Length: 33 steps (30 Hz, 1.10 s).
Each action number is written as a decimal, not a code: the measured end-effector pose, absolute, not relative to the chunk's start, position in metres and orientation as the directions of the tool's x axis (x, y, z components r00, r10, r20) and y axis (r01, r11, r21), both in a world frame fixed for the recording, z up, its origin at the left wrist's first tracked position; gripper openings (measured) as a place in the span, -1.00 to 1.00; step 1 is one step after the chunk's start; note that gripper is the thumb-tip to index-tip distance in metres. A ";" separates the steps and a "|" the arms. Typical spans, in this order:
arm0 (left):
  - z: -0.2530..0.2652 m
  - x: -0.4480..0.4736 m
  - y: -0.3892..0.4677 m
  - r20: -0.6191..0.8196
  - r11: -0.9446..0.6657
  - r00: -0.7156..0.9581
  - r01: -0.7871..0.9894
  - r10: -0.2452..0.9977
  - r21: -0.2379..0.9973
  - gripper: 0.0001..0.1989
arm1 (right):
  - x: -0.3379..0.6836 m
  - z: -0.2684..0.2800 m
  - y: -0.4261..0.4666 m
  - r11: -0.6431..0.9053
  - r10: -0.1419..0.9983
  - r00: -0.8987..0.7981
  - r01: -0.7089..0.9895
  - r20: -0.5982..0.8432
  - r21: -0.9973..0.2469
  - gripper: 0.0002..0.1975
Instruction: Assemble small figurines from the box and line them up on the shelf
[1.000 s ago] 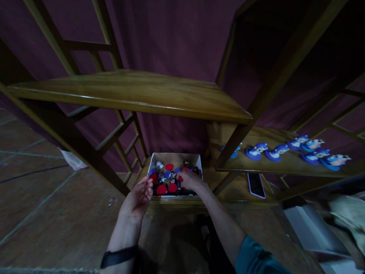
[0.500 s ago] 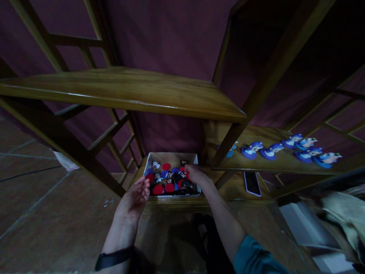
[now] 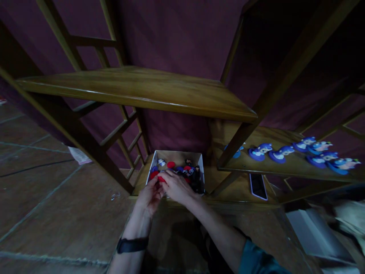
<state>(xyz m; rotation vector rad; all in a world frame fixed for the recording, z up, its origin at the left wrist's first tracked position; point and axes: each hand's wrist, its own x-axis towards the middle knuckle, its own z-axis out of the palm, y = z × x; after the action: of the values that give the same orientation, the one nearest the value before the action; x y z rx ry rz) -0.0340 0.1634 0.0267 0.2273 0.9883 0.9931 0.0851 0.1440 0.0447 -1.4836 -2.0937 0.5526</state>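
Observation:
Over the front left of an open white box (image 3: 203, 177), my two hands meet. Between their fingertips is a red round figurine base (image 3: 161, 178); any figure on it is hidden. My right hand (image 3: 178, 188) grips it from above, fingers closed. My left hand (image 3: 151, 195), with a dark band on the wrist, has its fingers curled against the left side of the piece. Inside the box lie several small figurines with dark, red and blue parts, among them a red disc (image 3: 171, 164) and a white-and-blue figure (image 3: 161, 162). My hands cover the box's front left.
The box stands on the low wooden shelf (image 3: 211, 186), beneath a higher shelf board (image 3: 142, 91). Several blue-based figurines (image 3: 281, 154) line the shelf at right. Below them lies a phone (image 3: 258, 186). Grey-white boxes (image 3: 316, 232) sit on the floor at right.
My right hand has moved left from the box's right side to meet my left hand. The red base is now between them. The view has shifted slightly left.

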 end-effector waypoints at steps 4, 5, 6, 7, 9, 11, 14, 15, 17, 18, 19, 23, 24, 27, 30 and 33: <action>0.028 -0.042 0.167 -0.579 0.526 0.141 -0.622 0.803 0.579 -0.87 | 0.093 0.032 0.153 0.336 0.938 -0.271 0.573 0.214 -0.747 -0.71; 0.028 -0.044 0.167 -0.581 0.529 0.145 -0.626 0.801 0.573 -0.86 | 0.100 0.029 0.159 0.317 0.945 -0.242 0.522 0.218 -0.792 -0.71; 0.029 -0.046 0.168 -0.584 0.532 0.149 -0.630 0.798 0.566 -0.85 | 0.109 0.025 0.165 0.282 0.959 -0.177 0.488 0.223 -0.826 -0.73; 0.030 -0.047 0.168 -0.585 0.533 0.151 -0.633 0.797 0.561 -0.84 | 0.120 0.021 0.171 0.240 0.970 -0.086 0.477 0.227 -0.845 -0.75; 0.031 -0.050 0.169 -0.585 0.527 0.145 -0.640 0.798 0.559 -0.83 | 0.142 0.015 0.182 0.149 0.971 0.091 0.499 0.222 -0.854 -0.77; 0.031 -0.052 0.169 -0.577 0.515 0.139 -0.647 0.805 0.562 -0.81 | 0.162 0.012 0.190 0.044 0.954 0.226 0.540 0.195 -0.841 -0.77; 0.031 -0.055 0.170 -0.568 0.513 0.150 -0.652 0.809 0.558 -0.80 | 0.179 0.014 0.193 -0.088 0.942 0.298 0.663 0.155 -0.744 -0.77; 0.031 -0.056 0.170 -0.569 0.512 0.153 -0.658 0.808 0.552 -0.82 | 0.182 0.015 0.193 -0.120 0.943 0.300 0.709 0.143 -0.695 -0.77; 0.032 -0.058 0.171 -0.571 0.504 0.148 -0.675 0.808 0.539 -0.85 | 0.183 0.016 0.191 -0.165 0.950 0.290 0.776 0.112 -0.609 -0.76; 0.033 -0.058 0.171 -0.570 0.499 0.145 -0.682 0.808 0.534 -0.86 | 0.183 0.016 0.191 -0.179 0.955 0.283 0.793 0.092 -0.583 -0.76; 0.034 -0.059 0.171 -0.570 0.495 0.143 -0.688 0.809 0.530 -0.85 | 0.182 0.016 0.190 -0.185 0.959 0.273 0.803 0.073 -0.566 -0.75; 0.038 -0.058 0.170 -0.572 0.494 0.139 -0.689 0.809 0.531 -0.85 | 0.180 0.007 0.190 -0.176 0.978 0.206 0.845 0.004 -0.504 -0.73; 0.039 -0.058 0.170 -0.573 0.491 0.132 -0.688 0.809 0.535 -0.85 | 0.179 0.005 0.190 -0.175 0.982 0.185 0.860 -0.026 -0.480 -0.73; 0.038 -0.058 0.170 -0.570 0.486 0.124 -0.684 0.812 0.544 -0.83 | 0.175 -0.002 0.186 -0.176 0.979 0.122 0.910 -0.163 -0.375 -0.80; 0.035 -0.060 0.171 -0.563 0.480 0.131 -0.696 0.816 0.534 -0.81 | 0.166 -0.010 0.180 -0.119 0.966 0.045 0.952 -0.256 -0.282 -0.84; 0.031 -0.060 0.173 -0.571 0.458 0.114 -0.731 0.813 0.506 -0.84 | 0.154 -0.018 0.175 -0.059 0.963 -0.005 0.972 -0.270 -0.228 -0.72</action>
<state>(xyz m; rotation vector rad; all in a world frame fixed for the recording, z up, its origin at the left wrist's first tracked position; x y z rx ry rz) -0.0597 0.1731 0.0313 0.1080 0.9143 1.1347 0.1538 0.1752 -0.0176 -2.2332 -2.1716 0.5676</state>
